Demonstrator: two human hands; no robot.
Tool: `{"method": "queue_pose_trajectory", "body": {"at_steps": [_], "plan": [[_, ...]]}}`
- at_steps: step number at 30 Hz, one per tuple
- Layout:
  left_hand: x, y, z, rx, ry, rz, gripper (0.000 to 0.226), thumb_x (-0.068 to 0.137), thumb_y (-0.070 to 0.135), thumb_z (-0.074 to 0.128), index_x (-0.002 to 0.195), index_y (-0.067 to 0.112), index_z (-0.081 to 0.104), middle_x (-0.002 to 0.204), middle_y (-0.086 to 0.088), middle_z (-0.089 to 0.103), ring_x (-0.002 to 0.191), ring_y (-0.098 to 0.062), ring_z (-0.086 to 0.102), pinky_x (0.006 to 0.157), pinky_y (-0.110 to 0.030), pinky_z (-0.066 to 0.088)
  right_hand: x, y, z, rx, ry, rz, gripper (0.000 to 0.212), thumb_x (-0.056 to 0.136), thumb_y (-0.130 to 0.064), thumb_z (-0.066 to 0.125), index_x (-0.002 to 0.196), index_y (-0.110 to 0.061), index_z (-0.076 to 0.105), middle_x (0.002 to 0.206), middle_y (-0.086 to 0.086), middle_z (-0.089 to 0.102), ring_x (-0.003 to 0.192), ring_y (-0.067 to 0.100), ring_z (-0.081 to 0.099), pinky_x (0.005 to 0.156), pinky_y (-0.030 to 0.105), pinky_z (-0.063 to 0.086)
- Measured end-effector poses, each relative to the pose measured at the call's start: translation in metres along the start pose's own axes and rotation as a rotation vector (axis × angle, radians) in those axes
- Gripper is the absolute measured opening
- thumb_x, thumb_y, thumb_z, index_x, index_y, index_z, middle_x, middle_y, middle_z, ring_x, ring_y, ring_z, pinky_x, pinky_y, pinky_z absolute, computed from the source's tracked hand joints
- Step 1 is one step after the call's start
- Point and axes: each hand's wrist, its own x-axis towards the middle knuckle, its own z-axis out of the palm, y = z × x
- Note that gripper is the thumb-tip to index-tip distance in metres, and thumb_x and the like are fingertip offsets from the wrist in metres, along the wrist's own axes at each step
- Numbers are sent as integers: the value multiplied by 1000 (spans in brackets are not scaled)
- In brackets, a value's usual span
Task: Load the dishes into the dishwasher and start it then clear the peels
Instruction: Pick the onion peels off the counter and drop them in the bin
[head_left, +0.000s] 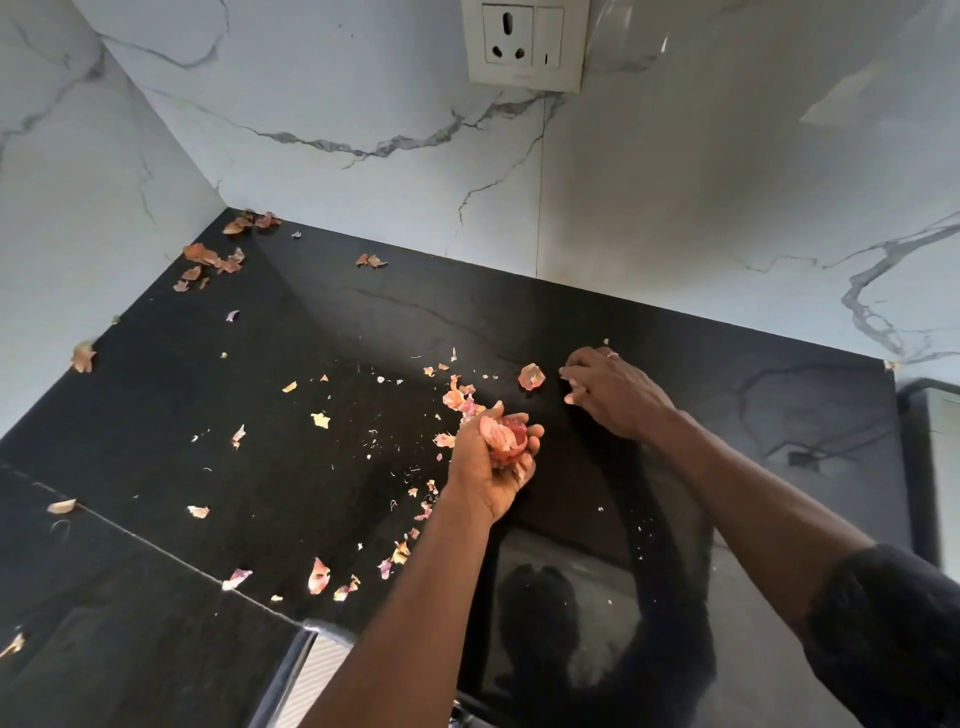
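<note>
My left hand (493, 467) curls palm-up around a clump of onion peels (503, 439) near the middle of the black tabletop (727, 415). My right hand (613, 389) sets bent fingertips down just beside a loose peel (531, 375); I cannot tell whether it pinches anything. Scattered peels (208, 260) lie toward the back-left corner.
</note>
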Motion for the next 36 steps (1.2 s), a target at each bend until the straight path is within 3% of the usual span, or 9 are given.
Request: {"method": "queue_pose_trajectory", "body": {"at_steps": [5,9,11,16,23,26,29,34,36], "plan": [[1,-1,-2,-9,0,8,31,97,31,54,94,3,66,81,-16,70,60,-18,63,43,-20,45,-23,5,0,2,-4,-3,32,100,-24,57,132,-24,63,135,-4,54,126,19,52,98,39,51],[1,-3,1,1,-13,2,30,97,31,54,95,3,66,81,-16,70,62,-18,62,42,-21,45,-29,2,-3,-3,-95,82,53,96,-29,64,147,-31,48,145,-3,45,133,24,44,103,41,48],[-1,-3,3,6,-20,0,30,97,31,54,95,3,66,80,-16,70,62,-18,62,42,-21,45,-29,0,0,-48,-106,89,51,99,-23,59,148,-33,47,145,-2,43,133,25,42,102,41,48],[-6,-5,1,7,-31,-4,29,98,31,52,94,5,65,80,-15,69,62,-17,61,43,-19,44,-31,-6,7,-38,31,94,32,98,-13,60,127,-23,68,121,1,59,108,22,62,88,37,56],[-12,-9,-7,5,-20,2,29,98,30,53,94,3,65,78,-16,70,59,-17,62,42,-20,45,-33,-23,15,-36,116,189,22,93,-4,56,97,-13,76,98,4,62,89,26,66,75,37,56],[-16,-8,-10,14,-15,9,29,98,29,52,93,3,64,77,-15,69,57,-17,62,41,-20,44,-32,-19,14,140,183,344,21,84,-1,58,82,-13,74,91,3,66,85,27,67,74,34,56],[-19,-7,-14,21,-6,16,29,98,29,51,92,4,64,77,-15,70,56,-16,62,41,-20,44,-37,-23,8,388,269,506,17,83,-3,69,84,-18,79,93,-1,74,87,17,69,80,30,57],[-23,-12,-18,47,4,6,30,98,30,51,92,4,65,78,-15,69,57,-16,62,41,-19,44,-67,-78,-12,611,308,367,11,86,-12,77,93,-20,79,87,-10,73,75,-2,67,66,8,51],[-23,-17,-19,65,-3,-6,30,98,30,51,91,5,66,77,-13,68,57,-16,61,41,-19,43,-79,-104,-15,650,302,282,12,86,-12,77,93,-22,79,86,-13,72,77,-4,67,66,7,50]]}}
